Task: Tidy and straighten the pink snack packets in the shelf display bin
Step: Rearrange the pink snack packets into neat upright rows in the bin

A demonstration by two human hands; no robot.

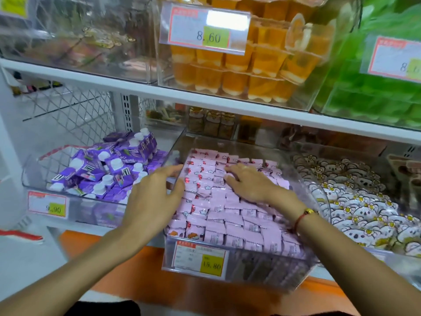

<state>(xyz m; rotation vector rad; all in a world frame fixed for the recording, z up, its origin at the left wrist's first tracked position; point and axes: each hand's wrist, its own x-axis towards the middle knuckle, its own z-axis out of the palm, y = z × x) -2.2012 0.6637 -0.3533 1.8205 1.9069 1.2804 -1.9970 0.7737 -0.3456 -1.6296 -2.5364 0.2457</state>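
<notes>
Two bare forearms reach forward from the bottom edge. A price tag [200, 258] fronts the clear bin [227, 273], which is packed with rows of pink packets [234, 224]. The left hand [152, 199] lies at the bin's left wall, fingers straight and loosely spread, fingertips touching the packets there. The right hand [248, 181], a red bracelet [300, 218] on its wrist, rests palm down on the packets mid-bin, fingers splayed flat. Purple cartons [109, 172] sit left, orange cups [246, 71] above
</notes>
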